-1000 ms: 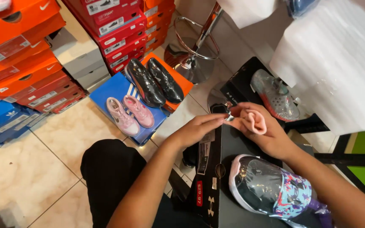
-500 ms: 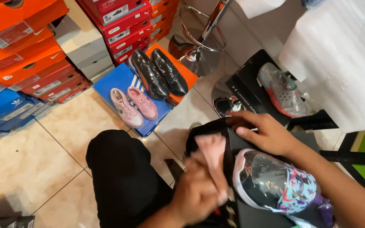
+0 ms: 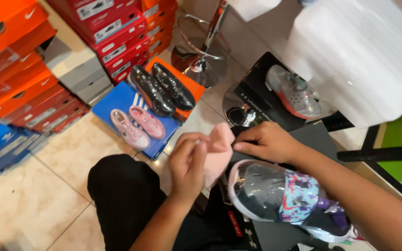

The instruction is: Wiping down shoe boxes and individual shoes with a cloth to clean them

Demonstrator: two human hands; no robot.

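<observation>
A soft pink cloth (image 3: 218, 151) hangs between both hands in the middle of the head view. My left hand (image 3: 188, 165) grips its lower left side, fingers curled around it. My right hand (image 3: 265, 142) pinches its upper right edge. Just below my right forearm lies a plastic-wrapped sneaker (image 3: 287, 197) with a dark toe and a blue, pink and purple pattern. It rests on a black shoe box (image 3: 238, 223) on my lap.
On the floor sit pink sneakers (image 3: 137, 125) on a blue box and black shiny shoes (image 3: 164, 88) on an orange box. Stacks of orange (image 3: 10, 56) and red shoe boxes (image 3: 117, 32) line the left. A wrapped sneaker (image 3: 293, 93) lies on another black box; a chrome stool base (image 3: 201, 60) stands behind.
My left hand has lifted the pink cloth from low over the box up to the middle. My right hand has closed in on the cloth's upper edge.
</observation>
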